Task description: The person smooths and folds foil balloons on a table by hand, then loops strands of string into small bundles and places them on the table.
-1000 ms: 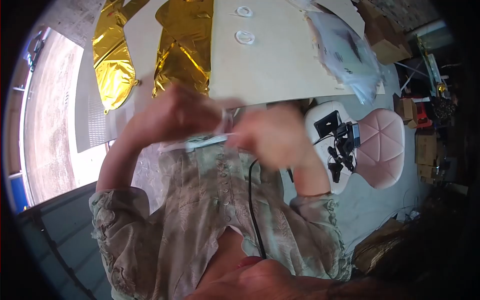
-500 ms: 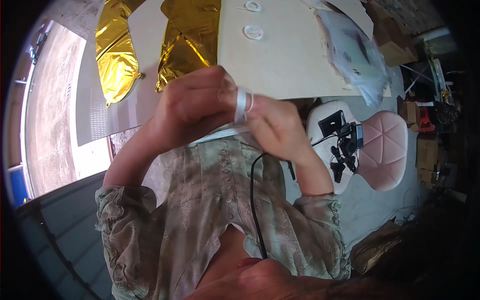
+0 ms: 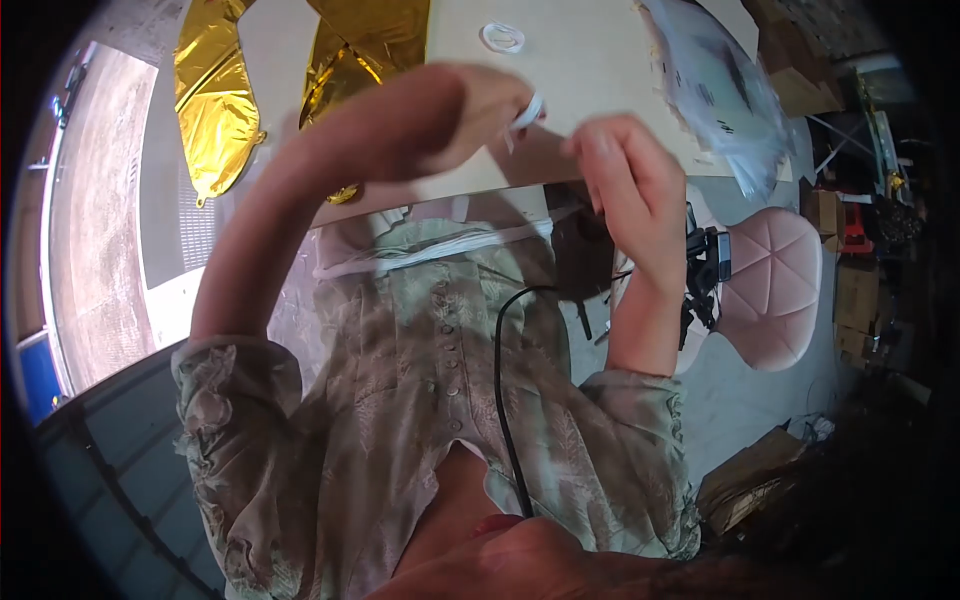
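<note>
Left hand (image 3: pixel 478 115) and right hand (image 3: pixel 635 185) are parting since the earlier frame. Left is pinching a narrow white ribbon-like strip (image 3: pixel 528 112), firmness likely preventing slips; right is curling loosely, contents unclear.

A workshop, seemingly; cardboard boxes (image 3: pixel 857 305) stand stacked; clear plastic (image 3: pixel 715 90) lies on a worktable (image 3: pixel 595 75).

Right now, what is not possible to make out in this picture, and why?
All in the head view:
Strip: partly covered by the left hand.
Right hand: its inside is turned away.
Gold foils: cut off by the top edge.
Black devices: partly behind the right forearm.
</note>
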The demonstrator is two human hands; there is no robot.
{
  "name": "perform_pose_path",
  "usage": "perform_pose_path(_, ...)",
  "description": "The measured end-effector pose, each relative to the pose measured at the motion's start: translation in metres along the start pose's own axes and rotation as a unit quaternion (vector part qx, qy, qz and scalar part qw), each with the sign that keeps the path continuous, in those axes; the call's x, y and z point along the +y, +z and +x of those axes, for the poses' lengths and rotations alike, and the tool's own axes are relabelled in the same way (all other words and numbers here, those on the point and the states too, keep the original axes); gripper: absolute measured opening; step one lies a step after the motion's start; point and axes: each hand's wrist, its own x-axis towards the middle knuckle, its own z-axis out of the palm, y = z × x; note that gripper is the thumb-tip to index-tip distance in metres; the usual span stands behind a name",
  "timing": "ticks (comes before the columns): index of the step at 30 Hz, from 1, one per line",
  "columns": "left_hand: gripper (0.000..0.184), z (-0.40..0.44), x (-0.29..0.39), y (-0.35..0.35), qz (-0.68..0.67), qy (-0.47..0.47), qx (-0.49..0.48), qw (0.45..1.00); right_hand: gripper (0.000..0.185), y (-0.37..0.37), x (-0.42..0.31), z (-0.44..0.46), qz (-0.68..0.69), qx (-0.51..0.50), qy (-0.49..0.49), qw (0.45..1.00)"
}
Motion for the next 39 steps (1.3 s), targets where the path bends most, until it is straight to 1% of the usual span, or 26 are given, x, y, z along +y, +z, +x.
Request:
perform_pose_path(2, 0.027, 0.032, -0.018, -0.005, 0.098, 0.118, 0.057, 0.987, 0.013, -0.014, 0.01, -0.021, 0.077, -0.178, 0.018, 0.981)
perform_pose_path(3, 0.027, 0.05, -0.019, -0.01, 0.095, 0.114, 0.059, 0.987, 0.012, -0.019, 0.013, -0.028, 0.061, -0.262, 0.052, 0.962)
perform_pose_path(4, 0.028, 0.069, -0.016, -0.018, 0.158, 0.108, 0.017, 0.981, 0.012, -0.013, 0.024, -0.031, 0.062, -0.267, 0.053, 0.96)
perform_pose_path(5, 0.03, 0.084, -0.014, -0.024, 0.219, 0.102, -0.027, 0.97, 0.011, -0.003, 0.042, -0.037, 0.017, -0.287, 0.048, 0.957)
perform_pose_path(6, 0.03, 0.092, -0.015, -0.028, 0.216, 0.1, -0.026, 0.971, 0.011, 0.008, 0.061, -0.044, -0.028, -0.306, 0.042, 0.951)
perform_pose_path(7, 0.031, 0.1, -0.016, -0.031, 0.242, 0.076, -0.029, 0.967, 0.011, 0.023, 0.081, -0.052, -0.028, -0.309, 0.043, 0.95)
perform_pose_path(8, 0.033, 0.107, -0.016, -0.035, 0.269, 0.053, -0.033, 0.961, 0.011, 0.042, 0.103, -0.06, -0.144, -0.261, 0.02, 0.954)
perform_pose_path(9, 0.034, 0.114, -0.017, -0.038, 0.297, 0.031, -0.037, 0.954, 0.013, 0.058, 0.122, -0.065, -0.259, -0.209, -0.003, 0.943)
perform_pose_path(11, 0.037, 0.124, -0.019, -0.041, 0.351, -0.015, -0.044, 0.935, 0.015, 0.082, 0.154, -0.067, -0.225, -0.234, -0.023, 0.946)
perform_pose_path(13, 0.036, 0.128, -0.021, -0.042, 0.357, -0.009, -0.018, 0.934, 0.018, 0.104, 0.18, -0.063, -0.187, -0.261, -0.043, 0.946)
perform_pose_path(15, 0.036, 0.129, -0.029, -0.044, 0.367, -0.005, 0.006, 0.93, 0.02, 0.126, 0.197, -0.057, -0.13, -0.343, -0.044, 0.929)
perform_pose_path(16, 0.034, 0.128, -0.035, -0.044, 0.37, 0.084, 0.066, 0.923, 0.02, 0.137, 0.194, -0.055, -0.126, -0.344, -0.046, 0.929)
perform_pose_path(17, 0.032, 0.127, -0.04, -0.044, 0.369, 0.172, 0.126, 0.905, 0.022, 0.15, 0.191, -0.054, -0.105, -0.359, 0.046, 0.926)
perform_pose_path(18, 0.032, 0.125, -0.04, -0.045, 0.372, 0.17, 0.126, 0.904, 0.023, 0.16, 0.189, -0.052, -0.083, -0.371, 0.136, 0.915)
perform_pose_path(20, 0.027, 0.121, -0.036, -0.044, 0.371, 0.199, 0.163, 0.892, 0.023, 0.18, 0.189, -0.052, -0.064, -0.394, 0.114, 0.91)
perform_pose_path(22, 0.025, 0.119, -0.029, -0.044, 0.379, 0.185, 0.171, 0.89, 0.023, 0.195, 0.19, -0.052, -0.047, -0.419, 0.091, 0.902)
perform_pose_path(24, 0.023, 0.116, -0.024, -0.045, 0.386, 0.173, 0.179, 0.888, 0.018, 0.203, 0.184, -0.05, -0.173, -0.471, 0.053, 0.863)
perform_pose_path(25, 0.022, 0.115, -0.023, -0.047, 0.385, 0.186, 0.191, 0.884, 0.018, 0.204, 0.181, -0.05, -0.174, -0.473, 0.051, 0.862)
perform_pose_path(27, 0.021, 0.112, -0.019, -0.051, 0.387, 0.202, 0.208, 0.876, 0.012, 0.203, 0.176, -0.049, -0.232, -0.421, 0.026, 0.877)
perform_pose_path(28, 0.019, 0.11, -0.017, -0.053, 0.36, 0.204, 0.227, 0.882, 0.012, 0.201, 0.175, -0.05, -0.236, -0.42, 0.023, 0.876)
perform_pose_path(30, 0.018, 0.099, -0.01, -0.056, 0.332, 0.21, 0.246, 0.886, 0.01, 0.196, 0.177, -0.053, -0.213, -0.357, 0.045, 0.908)
perform_pose_path(31, 0.017, 0.089, -0.004, -0.06, 0.319, 0.206, 0.262, 0.887, 0.01, 0.195, 0.181, -0.055, -0.216, -0.355, 0.047, 0.908)
perform_pose_path(33, 0.016, 0.081, -0.002, -0.064, 0.304, 0.206, 0.278, 0.887, 0.011, 0.195, 0.198, -0.062, -0.14, -0.381, 0.031, 0.913)
perform_pose_path(34, 0.016, 0.082, -0.004, -0.067, 0.291, 0.198, 0.282, 0.893, 0.011, 0.198, 0.208, -0.066, -0.142, -0.379, 0.032, 0.914)
perform_pose_path(36, 0.016, 0.078, -0.007, -0.07, 0.278, 0.191, 0.289, 0.896, 0.013, 0.206, 0.226, -0.07, -0.246, -0.458, 0.001, 0.854)
perform_pose_path(39, 0.018, 0.063, -0.009, -0.068, 0.28, 0.175, 0.259, 0.908, 0.014, 0.199, 0.225, -0.069, -0.23, -0.442, -0.017, 0.867)
